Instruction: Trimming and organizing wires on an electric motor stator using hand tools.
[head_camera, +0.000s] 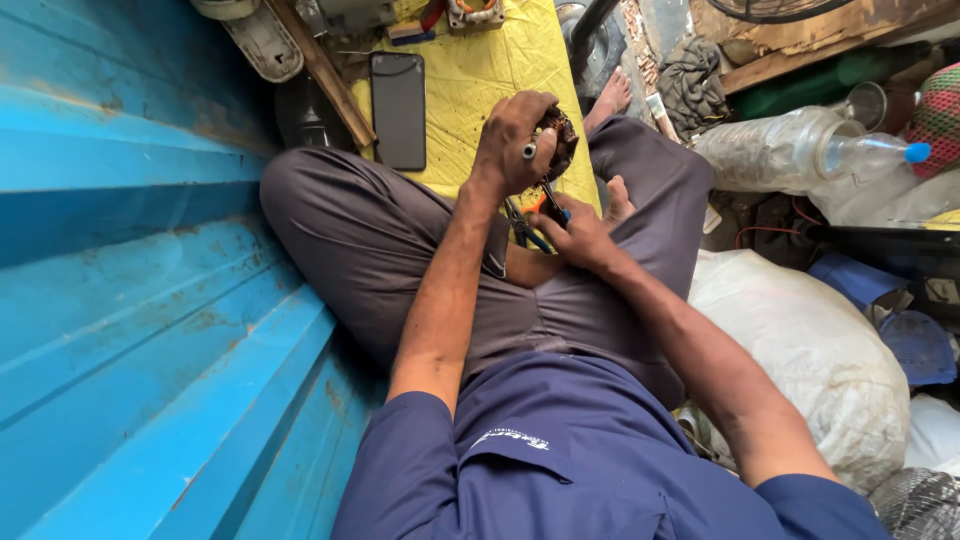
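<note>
- The person is sitting cross-legged on the floor, with a blue corrugated metal wall (130, 300) running along their left side.
- The left hand (512, 140) is gripping a dark, round motor part with a brownish winding and a short metal shaft (556, 138), fingers curled tight around it, and is holding it up over the lap, above the edge of a yellow cloth (480, 90).
- The right hand (578, 235) is closing around a pair of pliers with orange and blue handles (545, 212); the tool's tip is pointing up toward the underside of the motor part, though I cannot tell whether it is touching it.
- A black rectangular phone (398, 108) is lying flat on the yellow cloth, well clear of both hands.
- A clear plastic bottle with a blue cap (800, 150) and a bulging white sack (810, 350) are resting to the person's right.
- As I judge it, the pliers could be slipping off the winding if the part is turning in the left hand, and the tip would then be heading for the left fingers or the bare foot (616, 200) just behind.
- Pulling too hard might be tearing the fine wire, or jerking the part out of the grip and onto the phone.
</note>
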